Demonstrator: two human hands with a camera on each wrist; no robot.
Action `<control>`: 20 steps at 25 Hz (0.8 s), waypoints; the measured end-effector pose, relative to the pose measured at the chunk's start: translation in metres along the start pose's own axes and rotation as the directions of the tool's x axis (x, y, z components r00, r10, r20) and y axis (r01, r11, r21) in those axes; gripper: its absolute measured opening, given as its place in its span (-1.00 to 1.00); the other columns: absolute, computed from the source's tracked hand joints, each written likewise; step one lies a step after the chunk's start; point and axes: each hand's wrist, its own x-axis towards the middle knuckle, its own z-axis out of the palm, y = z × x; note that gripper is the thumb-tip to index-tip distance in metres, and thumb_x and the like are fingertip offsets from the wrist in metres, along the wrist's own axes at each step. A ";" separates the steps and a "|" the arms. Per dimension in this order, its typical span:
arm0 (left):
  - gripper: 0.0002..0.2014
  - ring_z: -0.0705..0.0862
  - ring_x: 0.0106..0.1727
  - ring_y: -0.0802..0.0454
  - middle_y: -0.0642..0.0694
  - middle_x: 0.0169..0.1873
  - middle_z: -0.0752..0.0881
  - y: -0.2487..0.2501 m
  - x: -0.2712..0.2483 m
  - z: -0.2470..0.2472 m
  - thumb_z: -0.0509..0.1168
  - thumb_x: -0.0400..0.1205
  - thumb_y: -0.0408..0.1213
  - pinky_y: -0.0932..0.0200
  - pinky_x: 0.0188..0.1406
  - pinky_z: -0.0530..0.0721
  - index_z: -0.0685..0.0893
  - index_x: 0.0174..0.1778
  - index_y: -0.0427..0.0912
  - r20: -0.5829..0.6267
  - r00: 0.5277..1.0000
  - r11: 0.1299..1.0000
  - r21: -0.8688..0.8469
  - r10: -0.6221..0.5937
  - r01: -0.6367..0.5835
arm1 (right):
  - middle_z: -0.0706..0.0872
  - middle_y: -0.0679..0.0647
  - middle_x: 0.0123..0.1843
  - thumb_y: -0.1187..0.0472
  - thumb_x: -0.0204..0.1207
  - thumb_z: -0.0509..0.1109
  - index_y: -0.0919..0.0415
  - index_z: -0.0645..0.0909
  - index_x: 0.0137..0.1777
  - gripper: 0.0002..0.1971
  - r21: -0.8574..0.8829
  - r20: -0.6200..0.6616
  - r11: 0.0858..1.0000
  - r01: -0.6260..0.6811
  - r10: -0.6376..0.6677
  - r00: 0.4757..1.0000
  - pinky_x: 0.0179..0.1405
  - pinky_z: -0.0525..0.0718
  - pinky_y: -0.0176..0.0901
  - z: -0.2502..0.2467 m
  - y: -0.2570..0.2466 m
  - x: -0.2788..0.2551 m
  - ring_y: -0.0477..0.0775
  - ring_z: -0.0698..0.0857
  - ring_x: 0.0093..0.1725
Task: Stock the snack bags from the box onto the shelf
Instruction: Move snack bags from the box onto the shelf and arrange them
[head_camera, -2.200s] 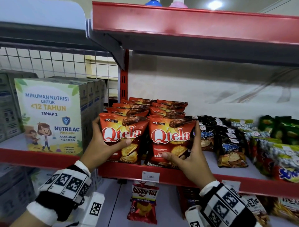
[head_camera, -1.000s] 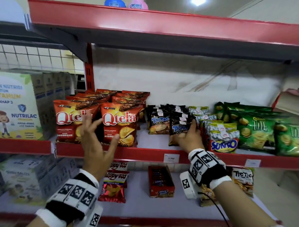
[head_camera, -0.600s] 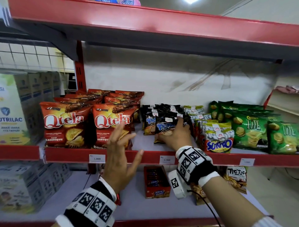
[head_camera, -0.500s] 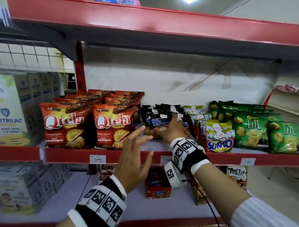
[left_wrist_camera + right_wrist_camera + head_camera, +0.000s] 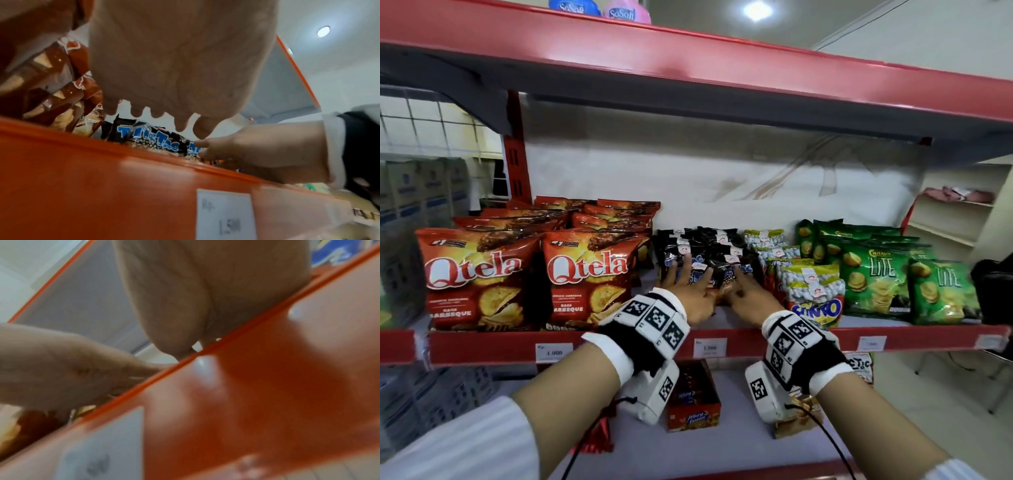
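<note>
Black Tic Tac snack bags (image 5: 709,246) stand in rows mid-shelf behind the red shelf edge (image 5: 619,342). My left hand (image 5: 688,291) lies on the front bags with fingers straight and spread. My right hand (image 5: 746,298) is beside it on the same bags. In the left wrist view my left palm (image 5: 180,65) hovers over a Tic Tac bag (image 5: 156,141), and my right hand (image 5: 257,149) pinches that bag's right end between thumb and finger. The right wrist view is blurred, showing my right palm (image 5: 205,288), my left hand (image 5: 61,366) and the shelf edge (image 5: 267,386).
Red Qtela bags (image 5: 585,274) stand to the left, a Sunno peanut bag (image 5: 815,294) and green Lite bags (image 5: 873,274) to the right. The upper shelf (image 5: 688,68) overhangs. A red box (image 5: 693,407) sits on the lower shelf. A price tag (image 5: 709,346) marks the edge.
Both hands left the Qtela bags and moved right. The right hand reached the Tic Tac bags first; the left hand has now joined it and rests on them.
</note>
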 end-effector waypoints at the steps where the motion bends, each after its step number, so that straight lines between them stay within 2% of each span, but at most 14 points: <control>1: -0.43 -0.30 0.66 -0.21 -0.11 0.67 -0.28 -0.001 0.005 0.001 -0.09 0.75 0.02 -0.22 0.63 -0.24 -0.11 0.68 0.07 0.036 0.999 1.000 0.016 -0.010 0.009 | -0.04 0.24 0.70 0.05 0.72 0.03 0.08 -0.13 0.68 -0.39 -0.045 0.056 0.999 0.005 -0.003 0.998 0.59 0.18 0.04 0.003 0.002 0.000 0.26 0.08 0.66; 2: -0.43 -0.31 0.66 -0.20 -0.09 0.66 -0.29 -0.001 0.009 0.003 -0.12 0.75 0.03 -0.22 0.62 -0.25 -0.12 0.68 0.07 0.072 0.997 0.999 0.029 -0.034 0.032 | -0.14 0.24 0.70 0.06 0.73 0.00 0.09 -0.16 0.68 -0.40 -0.078 0.086 0.997 0.007 -0.001 0.996 0.62 0.08 0.04 0.006 0.003 0.001 0.24 -0.04 0.68; 4: -0.45 -0.33 0.66 -0.20 -0.06 0.65 -0.33 -0.003 0.013 0.008 -0.13 0.75 0.03 -0.21 0.61 -0.25 -0.09 0.67 0.10 0.105 0.990 0.995 0.053 -0.095 0.090 | -0.21 0.24 0.70 0.09 0.72 -0.03 0.11 -0.20 0.68 -0.40 -0.116 0.123 0.993 0.007 0.008 0.992 0.65 -0.02 0.05 0.009 0.005 0.003 0.21 -0.15 0.69; 7: -0.43 -0.37 0.64 -0.19 -0.12 0.64 -0.37 -0.005 0.012 0.016 -0.11 0.76 0.00 -0.20 0.62 -0.26 -0.12 0.68 0.01 0.049 0.993 0.992 0.078 -0.105 0.101 | -0.18 0.18 0.71 0.10 0.72 -0.02 0.05 -0.18 0.68 -0.40 -0.121 0.143 0.993 -0.004 0.021 0.990 0.65 0.02 0.06 0.006 0.006 0.004 0.16 -0.14 0.69; 9: -0.44 -0.43 0.63 -0.17 -0.10 0.61 -0.46 -0.006 0.007 0.018 -0.14 0.75 0.04 -0.20 0.59 -0.28 -0.13 0.67 0.09 0.020 0.992 0.991 0.050 -0.123 0.122 | -0.07 0.14 0.72 0.12 0.70 0.03 -0.01 -0.11 0.68 -0.40 -0.070 0.096 0.998 0.004 0.002 0.995 0.61 0.17 0.01 0.001 0.005 0.000 0.18 0.01 0.68; 11: -0.45 -0.42 0.63 -0.17 -0.12 0.60 -0.47 -0.007 0.003 0.021 -0.12 0.74 0.07 -0.17 0.59 -0.29 -0.08 0.66 0.18 -0.034 0.996 0.996 0.026 -0.087 0.088 | 0.13 0.11 0.69 0.16 0.66 0.12 -0.03 0.05 0.67 -0.40 -0.006 -0.023 0.999 0.031 -0.031 0.999 0.52 0.32 -0.06 0.000 0.004 -0.006 0.19 0.24 0.62; 13: -0.47 -0.37 0.65 -0.19 -0.12 0.64 -0.39 -0.007 -0.002 0.025 -0.09 0.72 0.06 -0.15 0.59 -0.30 -0.03 0.64 0.26 -0.054 0.998 0.999 0.035 -0.027 0.029 | 0.34 0.12 0.61 0.19 0.61 0.19 -0.01 0.19 0.63 -0.42 0.022 -0.119 0.998 0.054 -0.051 0.992 0.45 0.43 -0.10 0.002 0.003 -0.012 0.16 0.40 0.54; 16: -0.49 -0.24 0.67 -0.18 -0.12 0.67 -0.20 -0.008 -0.008 0.028 -0.08 0.71 0.04 -0.16 0.59 -0.31 0.07 0.63 0.25 -0.024 0.999 0.996 0.077 0.038 -0.036 | 0.55 0.18 0.46 0.25 0.56 0.22 0.03 0.33 0.57 -0.45 0.097 -0.234 0.992 0.075 -0.050 0.971 0.31 0.57 -0.03 0.006 -0.004 -0.014 0.20 0.57 0.36; 18: -0.48 -0.09 0.66 -0.18 -0.14 0.66 -0.08 -0.008 -0.006 0.026 -0.01 0.71 -0.01 -0.17 0.61 -0.12 0.15 0.63 0.12 -0.166 0.985 0.998 0.058 0.042 -0.033 | 0.52 0.21 0.46 0.34 0.56 0.21 0.16 0.41 0.53 -0.50 0.083 -0.398 0.988 0.132 -0.088 0.913 0.35 0.49 -0.05 0.005 -0.009 -0.009 0.21 0.51 0.39; 20: -0.43 0.10 0.60 -0.26 -0.26 0.60 0.05 -0.006 0.002 0.015 0.13 0.67 -0.08 -0.16 0.51 0.21 0.19 0.59 -0.15 -0.333 0.935 0.992 -0.066 -0.122 0.106 | 0.50 0.22 0.45 0.33 0.59 0.22 0.24 0.45 0.49 -0.56 0.078 -0.476 0.988 0.137 -0.084 0.875 0.39 0.37 -0.12 -0.001 -0.013 -0.001 0.20 0.43 0.44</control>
